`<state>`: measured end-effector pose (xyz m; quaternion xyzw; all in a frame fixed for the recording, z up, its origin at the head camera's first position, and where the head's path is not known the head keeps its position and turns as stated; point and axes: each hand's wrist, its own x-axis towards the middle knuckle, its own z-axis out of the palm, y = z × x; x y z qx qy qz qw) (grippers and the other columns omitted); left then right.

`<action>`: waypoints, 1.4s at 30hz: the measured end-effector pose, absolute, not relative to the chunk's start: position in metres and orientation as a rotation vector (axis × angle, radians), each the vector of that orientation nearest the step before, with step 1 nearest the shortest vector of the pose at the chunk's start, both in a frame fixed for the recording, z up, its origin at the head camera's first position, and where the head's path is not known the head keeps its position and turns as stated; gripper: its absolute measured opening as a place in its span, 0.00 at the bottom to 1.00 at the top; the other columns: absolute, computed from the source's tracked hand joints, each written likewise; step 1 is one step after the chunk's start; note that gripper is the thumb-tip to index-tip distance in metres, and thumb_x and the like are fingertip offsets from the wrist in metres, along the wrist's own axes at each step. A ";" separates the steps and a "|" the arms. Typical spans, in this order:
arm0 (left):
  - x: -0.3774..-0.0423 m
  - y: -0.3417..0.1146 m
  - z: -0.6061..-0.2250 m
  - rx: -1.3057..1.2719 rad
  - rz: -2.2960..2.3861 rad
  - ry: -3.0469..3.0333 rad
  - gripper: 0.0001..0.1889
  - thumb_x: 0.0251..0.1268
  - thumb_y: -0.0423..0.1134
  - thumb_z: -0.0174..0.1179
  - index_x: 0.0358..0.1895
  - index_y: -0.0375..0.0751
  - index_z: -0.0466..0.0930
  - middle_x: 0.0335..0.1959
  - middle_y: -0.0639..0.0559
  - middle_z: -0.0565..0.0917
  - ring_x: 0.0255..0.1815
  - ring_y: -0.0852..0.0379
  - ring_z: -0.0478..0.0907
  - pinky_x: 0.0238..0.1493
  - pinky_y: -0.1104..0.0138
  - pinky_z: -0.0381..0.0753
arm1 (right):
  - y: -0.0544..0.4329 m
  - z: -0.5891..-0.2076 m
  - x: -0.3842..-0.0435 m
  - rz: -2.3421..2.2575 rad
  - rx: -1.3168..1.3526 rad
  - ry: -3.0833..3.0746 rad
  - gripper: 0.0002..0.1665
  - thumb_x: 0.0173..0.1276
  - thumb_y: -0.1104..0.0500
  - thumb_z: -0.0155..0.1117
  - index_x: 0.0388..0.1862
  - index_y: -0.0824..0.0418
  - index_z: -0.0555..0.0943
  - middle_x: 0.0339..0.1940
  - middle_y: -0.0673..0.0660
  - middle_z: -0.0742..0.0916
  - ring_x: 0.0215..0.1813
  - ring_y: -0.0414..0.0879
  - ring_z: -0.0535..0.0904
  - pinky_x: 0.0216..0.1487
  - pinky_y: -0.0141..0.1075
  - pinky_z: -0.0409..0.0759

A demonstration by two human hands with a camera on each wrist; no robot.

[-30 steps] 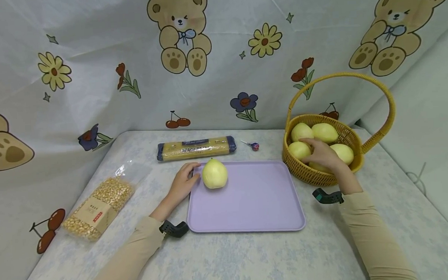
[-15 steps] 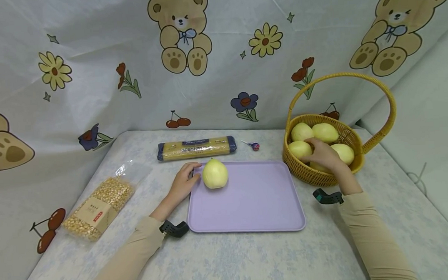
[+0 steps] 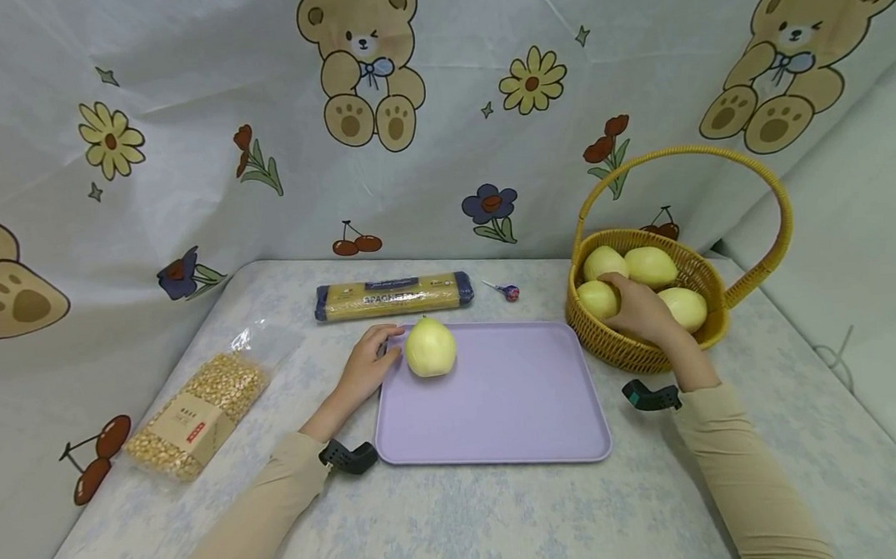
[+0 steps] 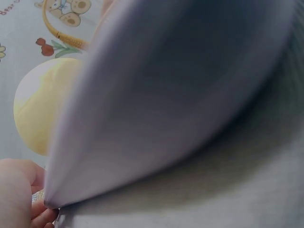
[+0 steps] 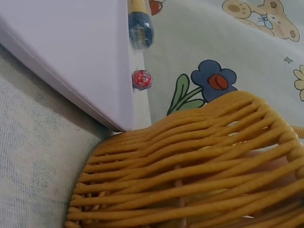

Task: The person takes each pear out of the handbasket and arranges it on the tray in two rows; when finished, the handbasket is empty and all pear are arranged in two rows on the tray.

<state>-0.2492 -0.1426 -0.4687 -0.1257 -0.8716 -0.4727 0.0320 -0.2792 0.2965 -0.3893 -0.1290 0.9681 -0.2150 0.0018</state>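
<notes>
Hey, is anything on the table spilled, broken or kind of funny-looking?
I see nothing spilled or broken. The lollipop looks a little odd: one lone sweet, lying loose between the spaghetti pack and the wicker basket. The corn bag lies slanted, while the purple tray looks straighter.

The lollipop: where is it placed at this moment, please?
In the head view, the lollipop lies on the table beyond the purple tray, just right of the spaghetti packet and left of the wicker basket.

Lilac tray (image 3: 499,411), pale-yellow fruit (image 3: 431,349), golden basket (image 3: 622,357), blue-mottled tabletop (image 3: 466,520)
</notes>
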 end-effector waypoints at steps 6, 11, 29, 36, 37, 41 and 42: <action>-0.249 -0.142 -0.467 -0.368 -1.442 -2.702 0.17 0.69 0.36 0.54 0.59 0.40 0.76 0.63 0.44 0.72 0.68 0.45 0.67 0.70 0.50 0.66 | 0.295 -0.391 -0.280 -0.843 -0.403 3.061 0.44 0.54 0.63 0.68 0.69 0.71 0.61 0.64 0.73 0.72 0.60 0.67 0.71 0.57 0.60 0.71; -0.248 -0.142 -0.467 -0.362 -1.442 -2.708 0.17 0.69 0.36 0.54 0.58 0.40 0.76 0.63 0.43 0.72 0.68 0.45 0.67 0.69 0.50 0.67 | 0.296 -0.389 -0.279 -1.131 -0.319 3.073 0.46 0.54 0.59 0.72 0.69 0.69 0.62 0.64 0.74 0.70 0.60 0.66 0.68 0.55 0.58 0.71; -0.250 -0.142 -0.469 -0.362 -1.430 -2.696 0.15 0.68 0.36 0.55 0.56 0.39 0.78 0.63 0.43 0.72 0.69 0.44 0.66 0.69 0.49 0.65 | 0.263 -0.352 -0.253 -1.510 0.059 3.016 0.43 0.67 0.43 0.57 0.72 0.64 0.59 0.64 0.67 0.72 0.53 0.52 0.70 0.41 0.32 0.71; -0.251 -0.142 -0.469 -0.367 -1.420 -2.694 0.15 0.68 0.36 0.55 0.55 0.38 0.78 0.63 0.42 0.72 0.68 0.43 0.67 0.69 0.49 0.66 | 0.230 -0.343 -0.237 -1.621 -0.069 2.958 0.34 0.70 0.46 0.53 0.69 0.62 0.64 0.57 0.64 0.74 0.45 0.41 0.71 0.37 0.24 0.72; -0.251 -0.142 -0.469 -0.364 -1.423 -2.696 0.15 0.68 0.36 0.55 0.55 0.39 0.78 0.63 0.42 0.72 0.68 0.43 0.67 0.68 0.49 0.66 | 0.226 -0.344 -0.236 -1.614 -0.088 2.951 0.33 0.71 0.46 0.53 0.68 0.62 0.64 0.56 0.63 0.74 0.44 0.42 0.71 0.36 0.24 0.73; -0.251 -0.142 -0.469 -0.365 -1.417 -2.699 0.15 0.68 0.37 0.55 0.55 0.39 0.78 0.63 0.43 0.72 0.68 0.43 0.67 0.67 0.49 0.67 | 0.208 -0.350 -0.234 -1.570 -0.163 2.922 0.32 0.71 0.47 0.54 0.67 0.63 0.65 0.56 0.66 0.75 0.46 0.49 0.72 0.40 0.28 0.73; -0.251 -0.142 -0.469 -0.363 -1.418 -2.699 0.15 0.68 0.37 0.55 0.55 0.39 0.78 0.63 0.43 0.72 0.68 0.43 0.67 0.67 0.49 0.68 | 0.204 -0.353 -0.234 -1.564 -0.177 2.902 0.32 0.71 0.48 0.54 0.68 0.63 0.65 0.56 0.66 0.76 0.48 0.51 0.73 0.42 0.29 0.73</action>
